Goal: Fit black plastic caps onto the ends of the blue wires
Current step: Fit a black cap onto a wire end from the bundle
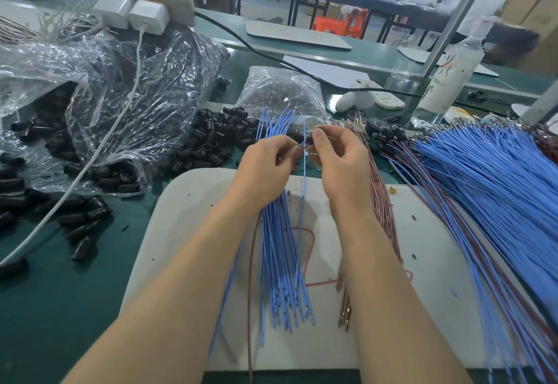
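Green factory workbench (60,308), with a white board (187,202) as the work spot.
Above the board's far edge the left hand (265,166) grips a bundle of blue wires (280,263) and pinches one tip. The right hand (341,163) pinches a small black cap (309,141) against that tip. Spare caps (217,139) lie heaped beyond the board's far left corner. The wire looks limp, so holding it close behind the tip should help; the cap seems light and easily dropped.

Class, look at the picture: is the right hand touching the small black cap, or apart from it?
Touching. The head view shows the right hand pinching the black cap between thumb and forefinger.
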The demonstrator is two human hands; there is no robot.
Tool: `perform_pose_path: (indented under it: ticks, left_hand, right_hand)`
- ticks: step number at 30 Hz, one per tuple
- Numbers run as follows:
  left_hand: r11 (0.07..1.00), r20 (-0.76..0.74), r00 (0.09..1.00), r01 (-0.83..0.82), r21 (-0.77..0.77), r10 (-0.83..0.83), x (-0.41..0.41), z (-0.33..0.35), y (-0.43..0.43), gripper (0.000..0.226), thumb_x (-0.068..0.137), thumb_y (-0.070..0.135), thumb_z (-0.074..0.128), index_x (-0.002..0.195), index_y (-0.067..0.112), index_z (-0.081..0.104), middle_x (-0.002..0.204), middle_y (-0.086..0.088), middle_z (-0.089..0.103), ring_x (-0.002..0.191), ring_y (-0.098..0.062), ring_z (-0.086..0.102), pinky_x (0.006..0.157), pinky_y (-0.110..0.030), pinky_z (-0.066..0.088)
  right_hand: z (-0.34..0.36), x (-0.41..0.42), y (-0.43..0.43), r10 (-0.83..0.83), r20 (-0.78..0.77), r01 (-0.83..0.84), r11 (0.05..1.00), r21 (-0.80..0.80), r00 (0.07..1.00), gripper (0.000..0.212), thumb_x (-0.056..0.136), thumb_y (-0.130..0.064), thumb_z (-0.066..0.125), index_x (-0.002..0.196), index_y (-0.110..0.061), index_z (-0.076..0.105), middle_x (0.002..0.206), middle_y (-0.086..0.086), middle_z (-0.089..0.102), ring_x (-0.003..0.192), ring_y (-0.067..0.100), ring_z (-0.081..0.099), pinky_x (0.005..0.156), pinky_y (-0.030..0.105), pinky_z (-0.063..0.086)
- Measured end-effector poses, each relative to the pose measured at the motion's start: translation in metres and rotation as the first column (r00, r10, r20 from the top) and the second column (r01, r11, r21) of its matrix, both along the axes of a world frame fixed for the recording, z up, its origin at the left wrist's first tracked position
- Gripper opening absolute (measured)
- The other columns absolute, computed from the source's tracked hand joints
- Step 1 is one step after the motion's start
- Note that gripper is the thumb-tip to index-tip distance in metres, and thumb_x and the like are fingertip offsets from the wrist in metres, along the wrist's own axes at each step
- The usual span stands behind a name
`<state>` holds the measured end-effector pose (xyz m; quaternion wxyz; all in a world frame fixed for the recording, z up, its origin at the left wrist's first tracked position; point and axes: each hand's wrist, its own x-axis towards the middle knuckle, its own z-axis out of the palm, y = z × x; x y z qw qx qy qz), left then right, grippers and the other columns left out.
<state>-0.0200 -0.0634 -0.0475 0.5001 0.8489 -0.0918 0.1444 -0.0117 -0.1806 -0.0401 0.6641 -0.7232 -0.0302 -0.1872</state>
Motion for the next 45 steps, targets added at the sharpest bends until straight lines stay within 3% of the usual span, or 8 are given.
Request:
perform_pose_path:
  ticks: [5,12,17,21,27,34,40,45]
  left_hand:
    - [0.999,-0.009,1.0,0.015,-0.037,-0.015,-0.001,0.003,-0.002,0.017,0.097,0.016,0.05,0.086,0.014,0.063,0.066,0.004,0.055,0.062,-0.011,0.046,0.059,-0.023,0.037]
    - [0.999,-0.002,1.0,0.004,-0.041,-0.004,-0.002,0.003,-0.002,0.019,0.096,0.017,0.05,0.082,0.016,0.063,0.062,0.009,0.054,0.058,-0.007,0.047,0.06,-0.024,0.038]
    - [0.995,-0.029,0.999,0.022,-0.099,-0.025,-0.001,0.003,-0.003,0.028,0.096,0.016,0.051,0.071,0.027,0.057,0.061,0.01,0.054,0.058,-0.005,0.047,0.061,-0.023,0.039]
    - [0.994,-0.048,0.999,0.015,-0.111,-0.02,-0.001,0.002,-0.003,0.026,0.096,0.017,0.051,0.073,0.025,0.058,0.064,0.007,0.057,0.059,-0.006,0.049,0.061,-0.022,0.039]
    - [0.999,-0.039,0.999,0.003,-0.033,-0.004,0.0,0.0,-0.001,0.019,0.096,0.018,0.05,0.082,0.018,0.063,0.064,0.01,0.057,0.057,-0.002,0.046,0.053,-0.011,0.032]
    - [1.0,-0.029,1.0,0.01,0.01,-0.01,0.001,-0.001,-0.002,0.018,0.096,0.016,0.05,0.084,0.017,0.064,0.069,0.004,0.061,0.065,-0.011,0.051,0.056,-0.016,0.035]
    - [0.998,-0.036,0.999,0.032,-0.06,-0.034,0.0,-0.002,-0.002,0.016,0.093,0.022,0.057,0.107,0.019,0.063,0.084,0.001,0.07,0.082,-0.013,0.063,0.067,-0.018,0.042]
    - [0.986,-0.052,0.994,0.084,-0.144,-0.092,0.0,-0.002,-0.003,0.01,0.088,0.023,0.063,0.097,0.021,0.066,0.082,0.005,0.071,0.08,-0.007,0.066,0.077,-0.023,0.051]
  right_hand:
    - [-0.001,0.001,0.002,0.062,-0.035,-0.055,0.983,0.173,0.997,0.012,0.092,-0.011,0.061,0.083,-0.018,0.063,0.071,-0.008,0.068,0.069,0.005,0.065,0.069,0.02,0.053]
    - [-0.003,-0.002,0.006,0.061,-0.03,-0.059,0.996,0.059,0.998,0.013,0.09,-0.01,0.063,0.08,-0.019,0.061,0.084,0.009,0.068,0.084,0.024,0.067,0.081,0.036,0.056]
    - [-0.003,0.0,0.006,0.077,-0.11,-0.058,0.985,0.165,0.991,0.004,0.088,-0.012,0.067,0.088,-0.014,0.063,0.086,0.006,0.068,0.082,0.016,0.065,0.074,0.024,0.053]
    - [-0.005,0.003,0.002,0.085,-0.153,-0.066,0.991,0.12,0.985,0.01,0.086,-0.016,0.069,0.094,-0.011,0.065,0.088,0.007,0.07,0.082,0.014,0.066,0.072,0.023,0.05]
    - [-0.001,0.003,-0.003,0.072,-0.115,-0.05,0.982,0.184,0.991,0.012,0.091,-0.013,0.062,0.083,-0.019,0.068,0.069,-0.008,0.068,0.066,0.004,0.063,0.065,0.019,0.051]
    - [-0.001,0.001,-0.003,0.003,-0.063,0.001,0.999,0.052,0.998,0.022,0.093,-0.009,0.057,0.077,-0.022,0.064,0.069,-0.007,0.066,0.063,0.001,0.062,0.063,0.016,0.052]
    - [-0.004,0.004,-0.004,-0.046,-0.038,0.043,0.996,-0.077,0.998,0.023,0.094,-0.012,0.055,0.077,-0.026,0.059,0.079,-0.001,0.065,0.078,0.014,0.062,0.08,0.036,0.055]
    - [-0.004,0.005,-0.004,0.003,-0.074,-0.014,0.99,-0.141,0.997,0.019,0.095,-0.011,0.054,0.08,-0.022,0.059,0.084,0.004,0.066,0.083,0.021,0.064,0.084,0.042,0.054]
